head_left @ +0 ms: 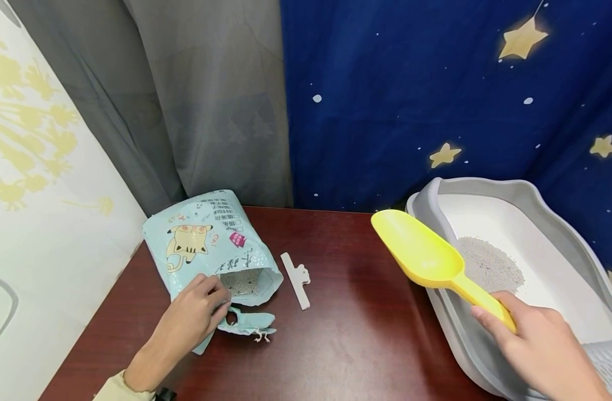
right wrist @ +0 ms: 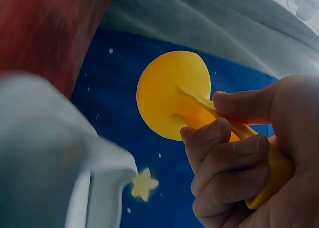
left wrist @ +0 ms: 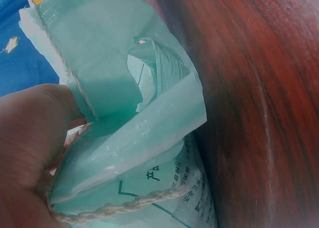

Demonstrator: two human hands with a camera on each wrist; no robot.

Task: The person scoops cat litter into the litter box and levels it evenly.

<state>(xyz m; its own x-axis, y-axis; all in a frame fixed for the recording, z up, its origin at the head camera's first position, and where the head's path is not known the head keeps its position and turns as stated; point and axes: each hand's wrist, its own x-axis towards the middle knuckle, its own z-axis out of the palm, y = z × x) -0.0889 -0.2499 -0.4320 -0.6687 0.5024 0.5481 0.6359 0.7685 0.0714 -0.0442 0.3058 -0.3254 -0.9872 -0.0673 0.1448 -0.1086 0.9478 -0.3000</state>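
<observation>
A light blue bag (head_left: 226, 236) with a cartoon cat lies on the table, its mouth toward me and grey granules (head_left: 242, 282) showing inside. My left hand (head_left: 198, 309) grips the bag at the mouth's left edge; the torn top flap (head_left: 248, 322) with its handle hole and string hangs below it. In the left wrist view, the flap (left wrist: 99, 53) folds over beside the thumb. My right hand (head_left: 547, 340) holds a yellow scoop (head_left: 421, 250) by its handle. The scoop's bowl looks bare, held up over the near left rim of a grey-and-white litter box (head_left: 438, 317).
A white sealing clip (head_left: 297, 281) lies on the dark red-brown table (head_left: 346, 334), right of the bag. Inside the litter box, a patch of grey litter (head_left: 489, 264) covers part of the floor. Grey and blue starred curtains (head_left: 366, 139) hang behind; a white patterned panel (head_left: 45, 167) borders the left.
</observation>
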